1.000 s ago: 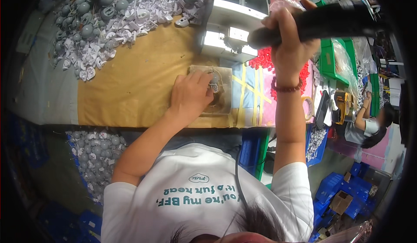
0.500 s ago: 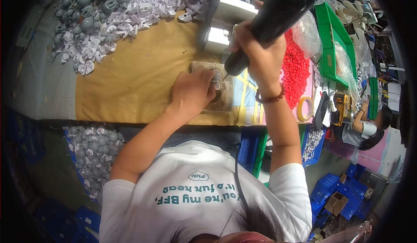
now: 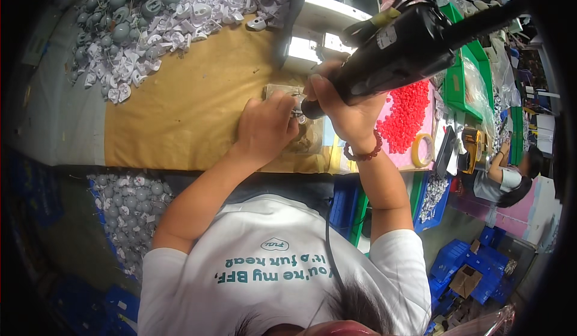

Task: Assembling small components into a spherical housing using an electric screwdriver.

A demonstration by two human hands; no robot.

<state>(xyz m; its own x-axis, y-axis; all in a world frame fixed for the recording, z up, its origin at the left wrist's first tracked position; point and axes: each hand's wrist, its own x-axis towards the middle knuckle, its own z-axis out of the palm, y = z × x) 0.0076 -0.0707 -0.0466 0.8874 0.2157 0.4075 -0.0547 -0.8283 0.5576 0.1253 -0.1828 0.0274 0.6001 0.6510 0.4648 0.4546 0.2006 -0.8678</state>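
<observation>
My right hand [image 3: 350,120] is wrapped round a black electric screwdriver [image 3: 399,54], tilted with its rear end up to the right. The tool's nose meets a small grey and white rounded plastic part [image 3: 296,109], mostly covered by fingers and tool. With curled fingers my left hand [image 3: 267,127] grips that part from the left. It rests on a square fixture block [image 3: 308,144] near the table's front edge. Whether the screwdriver's bit touches a screw is hidden.
White and grey plastic parts [image 3: 180,27] are heaped at the far left. Red small pieces [image 3: 409,120] lie to the right, by a yellow tape roll [image 3: 415,157] and a green crate [image 3: 455,90]. A white housing [image 3: 330,12] stands behind. Another person [image 3: 502,183] sits far right.
My right hand has lowered the screwdriver and brought it left, its nose now at the small part. The tool has tilted farther over to the right. My left hand has stayed put.
</observation>
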